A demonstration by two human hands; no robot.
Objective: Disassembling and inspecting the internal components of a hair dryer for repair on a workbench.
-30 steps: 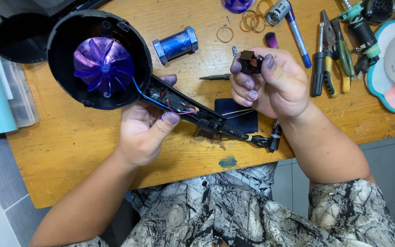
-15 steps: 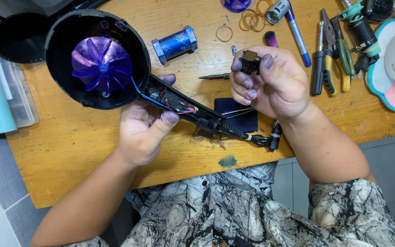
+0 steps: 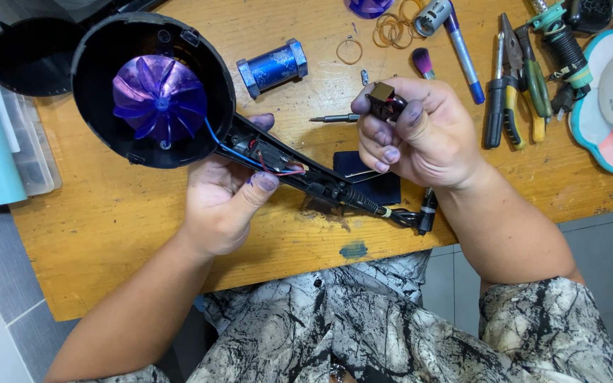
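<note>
Head view: left hand [image 3: 225, 202] grips the opened hair dryer [image 3: 179, 113] by its handle near the tabletop's [image 3: 108, 220] front edge; right hand [image 3: 420, 131] pinches a small black switch [image 3: 383, 101].

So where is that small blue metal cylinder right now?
The small blue metal cylinder lies on the wooden table, upper middle, between the black round housing and the rubber band.

You see a blue cylinder [image 3: 272, 67] and rubber bands [image 3: 391, 28] far off, with pliers [image 3: 509, 85] at far right.
</note>
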